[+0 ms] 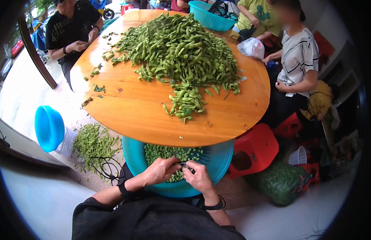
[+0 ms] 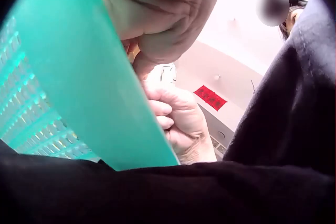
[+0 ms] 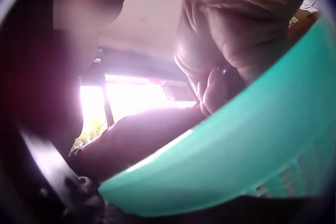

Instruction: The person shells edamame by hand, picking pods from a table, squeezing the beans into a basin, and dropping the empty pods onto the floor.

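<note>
Both hands meet over a round teal basket (image 1: 131, 160) that holds shelled green beans (image 1: 165, 152). The fingers of my left hand (image 1: 160, 170) come together at a small dark object (image 1: 187, 167), their tips pinching its near end. My right hand (image 1: 199, 177) grips the same object from the other side, fingers curled. Its kind I cannot tell. In the left wrist view, the right hand (image 2: 181, 116) shows curled fingers beyond the basket wall (image 2: 100, 77). The right wrist view has the right hand (image 3: 231, 29) over the basket rim, with the hold itself hidden.
A heap of green soybean pods (image 1: 181, 48) covers much of the wooden table (image 1: 129, 108) in front. Empty-looking pods (image 1: 93, 142) litter the floor at left, near a blue basin (image 1: 48, 128). A red stool (image 1: 255, 150) and a filled green net bag (image 1: 283, 182) stand right. People sit around the table.
</note>
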{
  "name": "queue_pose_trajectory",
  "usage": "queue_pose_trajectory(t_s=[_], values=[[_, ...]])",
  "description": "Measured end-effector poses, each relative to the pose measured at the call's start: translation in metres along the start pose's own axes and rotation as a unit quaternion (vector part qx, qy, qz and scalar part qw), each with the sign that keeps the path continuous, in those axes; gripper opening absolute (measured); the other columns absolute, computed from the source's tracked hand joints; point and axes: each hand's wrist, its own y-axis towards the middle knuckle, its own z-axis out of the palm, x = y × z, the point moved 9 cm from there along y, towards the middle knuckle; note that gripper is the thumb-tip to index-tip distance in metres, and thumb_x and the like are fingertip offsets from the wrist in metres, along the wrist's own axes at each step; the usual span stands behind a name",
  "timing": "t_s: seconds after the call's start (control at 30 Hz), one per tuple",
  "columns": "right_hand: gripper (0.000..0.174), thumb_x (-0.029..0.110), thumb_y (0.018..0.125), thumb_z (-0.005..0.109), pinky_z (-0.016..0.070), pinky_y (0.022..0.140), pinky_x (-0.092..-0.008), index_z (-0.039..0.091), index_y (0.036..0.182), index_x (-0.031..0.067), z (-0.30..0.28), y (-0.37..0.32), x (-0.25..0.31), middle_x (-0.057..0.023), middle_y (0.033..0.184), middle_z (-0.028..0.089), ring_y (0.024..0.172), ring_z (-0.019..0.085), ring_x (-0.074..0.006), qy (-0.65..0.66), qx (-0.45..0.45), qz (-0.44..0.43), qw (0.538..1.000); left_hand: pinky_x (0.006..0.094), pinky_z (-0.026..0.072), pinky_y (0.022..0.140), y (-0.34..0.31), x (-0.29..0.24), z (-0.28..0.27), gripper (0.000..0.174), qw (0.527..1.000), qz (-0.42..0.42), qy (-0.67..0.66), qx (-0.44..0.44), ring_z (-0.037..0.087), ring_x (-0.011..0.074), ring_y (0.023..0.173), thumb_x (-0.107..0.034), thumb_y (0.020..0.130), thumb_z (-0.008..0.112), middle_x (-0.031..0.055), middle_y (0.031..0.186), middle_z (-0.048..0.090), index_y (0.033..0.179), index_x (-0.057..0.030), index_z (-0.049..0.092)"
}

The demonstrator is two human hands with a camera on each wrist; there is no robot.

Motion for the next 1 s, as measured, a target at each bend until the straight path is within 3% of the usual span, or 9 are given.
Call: queue_pose_trajectory(t_s=[0.1,0.17,0.3,0.33,0.4,0.47,0.57,0.8,1.0], values=[[0.009,0.002,0.089,0.057,0.0406,0.049,-0.0243,0.06,0.083,-0.003,0.004,0.001,-0.024,-0.0009,0.068,0.053,0.058,0.052,-0.0049,0.045,-0.008,0.07,0.997,0.0384,0.054,0.064,0.0,0.013,0.01,0.027,0.991,-0.069,-0.099,0.05,0.07,0.026,0.073,-0.016,0.1,0.05,0.0139,0.079,0.07,0.12,0.0022,0.056],[0.013,0.008,0.083,0.062,0.0495,0.061,-0.0405,0.064,0.091,-0.0026,-0.001,0.002,-0.029,-0.0207,0.083,0.064,0.072,0.066,-0.0349,-0.062,-0.045,0.08,0.994,0.037,0.054,0.067,-0.003,0.027,0.023,0.031,0.964,-0.145,-0.207,0.084,0.069,0.0236,0.074,-0.016,0.101,0.047,0.012,0.08,0.07,0.125,0.0034,0.053],[0.01,0.007,0.083,0.061,0.0503,0.064,-0.0464,0.063,0.088,-0.0021,-0.003,0.009,0.017,-0.0231,0.083,0.063,0.077,0.063,-0.043,-0.146,-0.131,-0.045,0.98,0.0322,0.0516,0.075,0.001,0.036,0.032,0.039,0.859,-0.198,-0.468,0.063,0.062,0.0196,0.079,-0.015,0.102,0.041,0.0091,0.092,0.062,0.134,0.0072,0.044],[0.01,0.007,0.083,0.061,0.0503,0.064,-0.0464,0.063,0.088,-0.0021,0.0,0.011,0.016,-0.0231,0.083,0.063,0.077,0.063,-0.043,-0.146,-0.132,-0.046,0.979,0.0314,0.0506,0.076,0.001,0.038,0.031,0.04,0.828,-0.213,-0.517,0.041,0.06,0.0195,0.08,-0.015,0.102,0.041,0.0087,0.095,0.059,0.135,0.008,0.042],[0.008,0.005,0.082,0.059,0.0494,0.064,-0.0481,0.061,0.087,-0.0021,0.002,0.013,0.021,-0.0238,0.081,0.061,0.075,0.061,-0.0439,-0.176,-0.16,-0.075,0.969,0.0325,0.05,0.075,0.008,0.037,0.028,0.035,0.894,-0.135,-0.426,0.043,0.059,0.0189,0.082,-0.014,0.1,0.044,0.0082,0.095,0.057,0.129,0.0064,0.046],[0.007,0.002,0.082,0.058,0.049,0.063,-0.0491,0.06,0.087,-0.0021,0.003,0.01,0.029,-0.023,0.08,0.058,0.075,0.059,-0.0443,-0.179,-0.171,-0.1,0.964,0.0337,0.0475,0.075,0.001,0.049,0.034,0.023,0.758,-0.256,-0.598,-0.04,0.058,0.0175,0.085,-0.01,0.098,0.049,0.0065,0.094,0.057,0.117,0.002,0.05],[0.007,0.001,0.083,0.058,0.0497,0.063,-0.0487,0.059,0.09,-0.0017,0.004,0.006,0.038,-0.0214,0.082,0.057,0.074,0.058,-0.0443,-0.194,-0.17,-0.128,0.958,0.0338,0.0451,0.073,0.006,0.053,0.039,0.008,0.702,-0.189,-0.686,-0.028,0.058,0.0177,0.084,-0.005,0.092,0.054,0.006,0.092,0.056,0.098,0.0003,0.055],[0.01,-0.001,0.085,0.058,0.0511,0.062,-0.0482,0.058,0.094,-0.0038,0.011,0.005,0.049,-0.024,0.088,0.055,0.073,0.057,-0.0454,-0.229,-0.175,-0.195,0.937,0.0326,0.0425,0.074,0.01,0.065,0.046,0.008,0.728,-0.153,-0.666,-0.055,0.053,0.0157,0.078,-0.001,0.091,0.053,0.003,0.081,0.055,0.085,-0.005,0.057],[0.007,-0.001,0.085,0.058,0.0511,0.063,-0.0476,0.058,0.092,-0.003,0.006,0.006,0.047,-0.0233,0.087,0.055,0.074,0.058,-0.045,-0.207,-0.183,-0.192,0.942,0.0287,0.0429,0.069,0.014,0.069,0.051,0.012,0.738,-0.146,-0.657,-0.039,0.055,0.0124,0.078,-0.004,0.095,0.051,0.0057,0.089,0.062,0.092,-0.0013,0.062]])
